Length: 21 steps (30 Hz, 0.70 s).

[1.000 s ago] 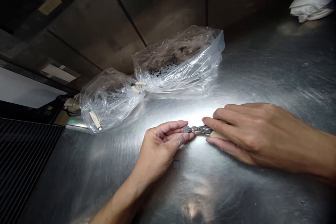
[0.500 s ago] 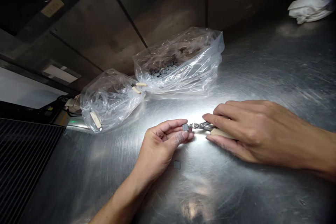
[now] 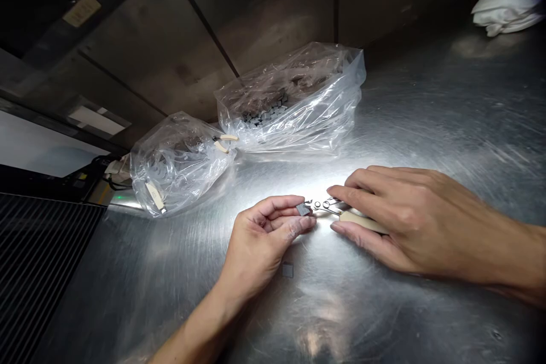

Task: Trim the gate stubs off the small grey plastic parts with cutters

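Between its thumb and fingers, my left hand [image 3: 267, 233] pinches a small grey square piece [image 3: 302, 209], its flat face tilted toward me. My right hand [image 3: 396, 216] is wrapped round the cream handles of a pair of nippers [image 3: 358, 219]. Their metal jaws point left, close to the upper right edge of the piece; whether they touch it I cannot tell. A second grey square piece [image 3: 288, 269] lies flat on the metal table just below my left hand.
Behind my hands stands a clear plastic bag [image 3: 315, 125] with many grey pieces inside. Another clear bag [image 3: 183, 165] sits to its left, a cream-handled tool [image 3: 226, 141] between them. A cream cutter [image 3: 156, 198] lies at the left bag's front. A white cloth [image 3: 507, 8] is far right.
The grey piece in my left hand has turned from its ridged side to its flat face. The nippers' handles have spread a little, and their jaws have come slightly away from it.
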### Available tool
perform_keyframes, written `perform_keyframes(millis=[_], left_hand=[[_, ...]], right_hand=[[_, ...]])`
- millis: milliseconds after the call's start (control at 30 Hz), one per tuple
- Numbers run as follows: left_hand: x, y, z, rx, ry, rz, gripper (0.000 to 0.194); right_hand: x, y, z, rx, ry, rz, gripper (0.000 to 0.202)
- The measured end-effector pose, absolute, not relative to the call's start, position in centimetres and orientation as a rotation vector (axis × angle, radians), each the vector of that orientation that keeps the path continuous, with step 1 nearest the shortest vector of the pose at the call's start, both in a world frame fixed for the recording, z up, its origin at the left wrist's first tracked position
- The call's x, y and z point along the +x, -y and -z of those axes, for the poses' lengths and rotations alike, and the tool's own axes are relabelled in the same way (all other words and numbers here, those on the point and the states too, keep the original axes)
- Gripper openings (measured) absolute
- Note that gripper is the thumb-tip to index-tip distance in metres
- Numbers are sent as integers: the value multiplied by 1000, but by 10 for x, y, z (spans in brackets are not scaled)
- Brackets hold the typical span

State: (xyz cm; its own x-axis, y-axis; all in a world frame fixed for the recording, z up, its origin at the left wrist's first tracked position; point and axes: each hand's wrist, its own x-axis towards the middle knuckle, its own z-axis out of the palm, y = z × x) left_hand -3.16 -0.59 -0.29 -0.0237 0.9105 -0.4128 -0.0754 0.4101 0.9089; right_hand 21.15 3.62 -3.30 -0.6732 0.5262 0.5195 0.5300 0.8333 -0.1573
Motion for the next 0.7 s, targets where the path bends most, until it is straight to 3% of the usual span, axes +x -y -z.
perform_keyframes(millis=[700], left_hand=[[-26, 5, 0, 847, -1431, -966, 33]], right_hand=[[207, -30, 30, -775, 2488, 11, 26]])
